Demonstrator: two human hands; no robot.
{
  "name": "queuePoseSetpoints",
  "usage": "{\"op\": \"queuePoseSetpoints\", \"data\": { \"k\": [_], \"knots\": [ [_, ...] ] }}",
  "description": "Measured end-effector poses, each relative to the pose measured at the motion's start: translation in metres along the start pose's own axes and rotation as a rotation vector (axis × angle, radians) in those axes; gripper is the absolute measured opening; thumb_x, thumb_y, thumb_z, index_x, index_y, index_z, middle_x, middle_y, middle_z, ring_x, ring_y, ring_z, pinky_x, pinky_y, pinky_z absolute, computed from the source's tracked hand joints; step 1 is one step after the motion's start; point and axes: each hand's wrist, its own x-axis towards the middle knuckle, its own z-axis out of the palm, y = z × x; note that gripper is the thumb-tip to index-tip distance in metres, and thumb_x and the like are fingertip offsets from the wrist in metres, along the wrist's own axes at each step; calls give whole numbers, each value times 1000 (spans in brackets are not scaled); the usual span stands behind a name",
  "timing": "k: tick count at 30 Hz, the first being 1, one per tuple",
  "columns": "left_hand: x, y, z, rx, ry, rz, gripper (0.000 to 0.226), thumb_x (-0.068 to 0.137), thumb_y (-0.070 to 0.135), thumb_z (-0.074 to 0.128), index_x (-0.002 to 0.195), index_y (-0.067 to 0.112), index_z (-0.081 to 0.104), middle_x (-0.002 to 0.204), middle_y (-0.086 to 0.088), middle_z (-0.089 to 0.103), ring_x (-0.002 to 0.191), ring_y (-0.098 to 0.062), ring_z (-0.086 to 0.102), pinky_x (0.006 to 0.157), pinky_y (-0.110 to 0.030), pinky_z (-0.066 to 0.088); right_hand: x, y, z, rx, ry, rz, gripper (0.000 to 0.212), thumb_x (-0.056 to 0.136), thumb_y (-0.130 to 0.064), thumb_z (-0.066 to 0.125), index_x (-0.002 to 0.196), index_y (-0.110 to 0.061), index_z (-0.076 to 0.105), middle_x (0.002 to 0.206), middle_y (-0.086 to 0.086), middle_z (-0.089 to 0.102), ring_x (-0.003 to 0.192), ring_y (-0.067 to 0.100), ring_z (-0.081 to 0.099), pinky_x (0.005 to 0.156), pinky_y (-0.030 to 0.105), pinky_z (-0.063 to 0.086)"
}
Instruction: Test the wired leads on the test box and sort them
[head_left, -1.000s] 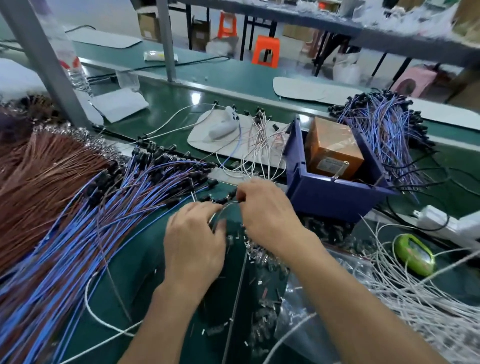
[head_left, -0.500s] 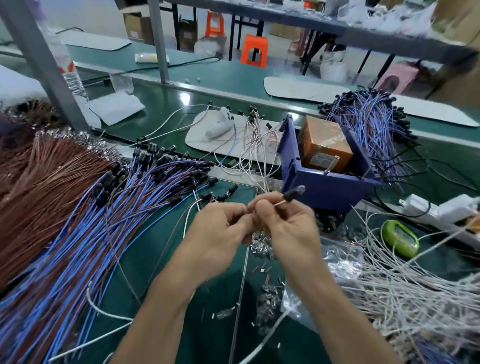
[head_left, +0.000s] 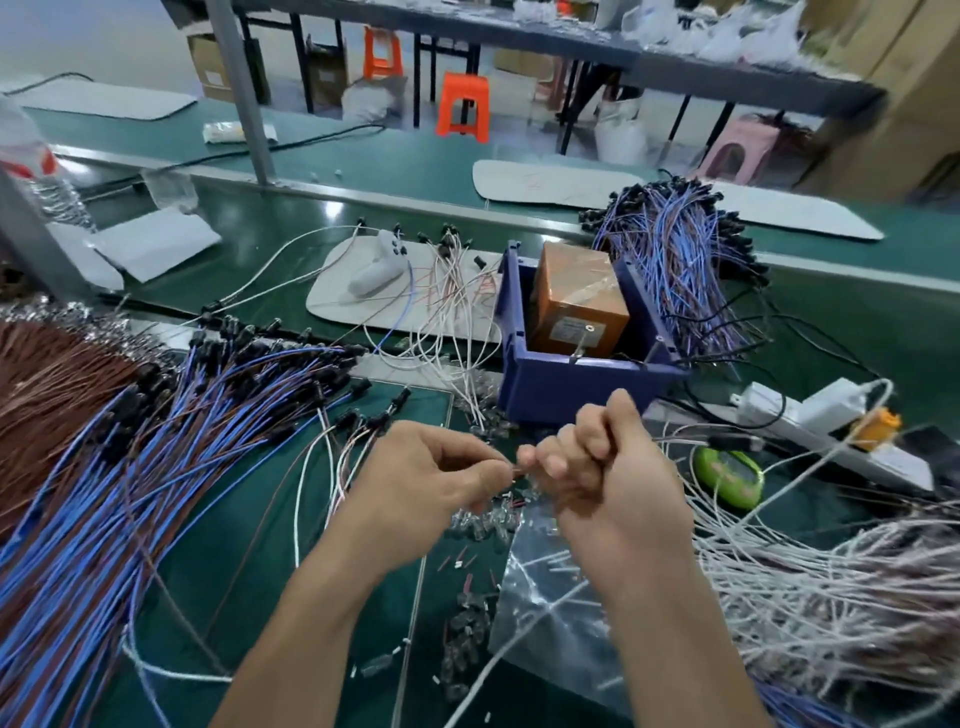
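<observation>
Both hands meet just above the green bench mat, fingertips almost touching. His left hand has thumb and forefinger pinched on one end of a thin lead. His right hand is curled tight like a fist, thumb sticking up, with its fingertips closed on the other end.

Only a short reddish-brown stretch of the lead shows in the gap between the two pinches. It looks taut and lies roughly level, running left to right across his front. The rest is buried in his fingers, so I cannot tell which end carries a plug.

Just beyond his knuckles sits the test box, orange and taped, standing inside a blue bin with thin wires coming off its near face.

To the left a big fan of blue and brown leads with black ends spreads over the mat, their tips pointing toward the bin. A second blue bundle lies behind the bin, and a tangle of white wires fills the right side. Under the hands lie small clear parts and a clear plastic bag. A green gadget and a white power strip lie near the right wrist.
</observation>
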Motion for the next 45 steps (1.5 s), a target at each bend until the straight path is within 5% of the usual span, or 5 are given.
{"op": "queuePoseSetpoints", "data": {
  "k": [4,14,33,40,45],
  "knots": [
    [0,-5,-6,18,-20,-57,17,86,13,81,77,27,83,64,-7,74,59,-11,65,63,-20,51,8,-21,-18,112,87,14,65,107,-55,30,54,-17,35,51,0,16,44,19,21,47,32,39],
    [9,8,11,27,114,-76,5,73,29,85,77,30,83,72,-2,77,71,-27,72,76,-43,60,5,-19,-40,3,23,21,59,99,-53,42,56,-14,47,47,-1,24,44,17,23,48,29,41],
    [9,-3,40,-127,206,-207,21,94,19,74,76,30,79,67,-7,75,59,-14,67,64,-30,46,-18,-26,-79,112,196,-92,53,95,-51,47,56,-15,40,49,-1,19,46,15,14,46,29,31],
    [10,6,44,148,343,1,18,89,29,80,80,44,76,54,1,67,42,-7,54,44,-23,43,-21,-21,-68,-688,-14,-83,32,100,-10,57,80,-22,79,84,2,76,81,16,72,78,29,61],
    [0,19,36,484,275,89,13,82,49,79,71,43,76,52,18,64,48,-2,56,53,-24,41,-22,-22,-69,-925,-71,7,46,107,-40,46,79,-20,77,78,6,76,54,12,62,49,23,46]
  ]
}}
